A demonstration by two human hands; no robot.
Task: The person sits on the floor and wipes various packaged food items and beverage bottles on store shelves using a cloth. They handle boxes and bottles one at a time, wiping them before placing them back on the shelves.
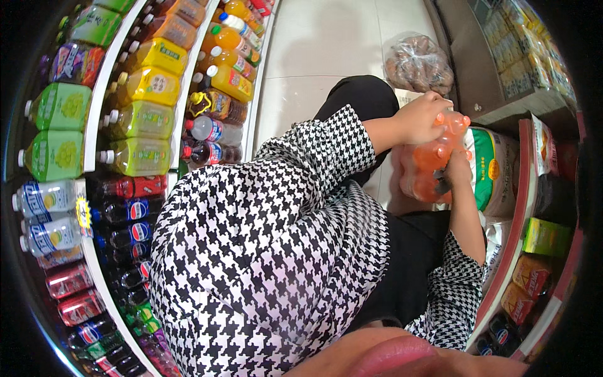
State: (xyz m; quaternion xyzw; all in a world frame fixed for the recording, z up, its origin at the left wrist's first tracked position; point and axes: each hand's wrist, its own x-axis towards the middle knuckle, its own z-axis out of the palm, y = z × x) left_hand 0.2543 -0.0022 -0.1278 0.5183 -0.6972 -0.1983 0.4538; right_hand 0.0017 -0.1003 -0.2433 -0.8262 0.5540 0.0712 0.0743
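A shrink-wrapped pack of orange drink bottles (pixel 419 169) with orange caps stands low in front of me, by my bent legs. My left hand (pixel 424 118) grips the far end of the pack, its fingers bent over the edge near the caps. Close to my body, my right hand (pixel 458 167) is closed at the wrap among the bottle tops; its fingertips are partly hidden. Beside that hand a dark patch shows on the pack, and I cannot tell whether it is a tear. Against the pack's right side leans a white and green sack (pixel 485 169).
Shelves of drink bottles (pixel 150 118) line my left. On the tiled floor (pixel 320 42) ahead lies a knotted clear plastic bag of brown items (pixel 419 61). To my right runs a red-edged shelf (pixel 511 212) with packets, and a cabinet (pixel 499 94) with packaged goods stands beyond.
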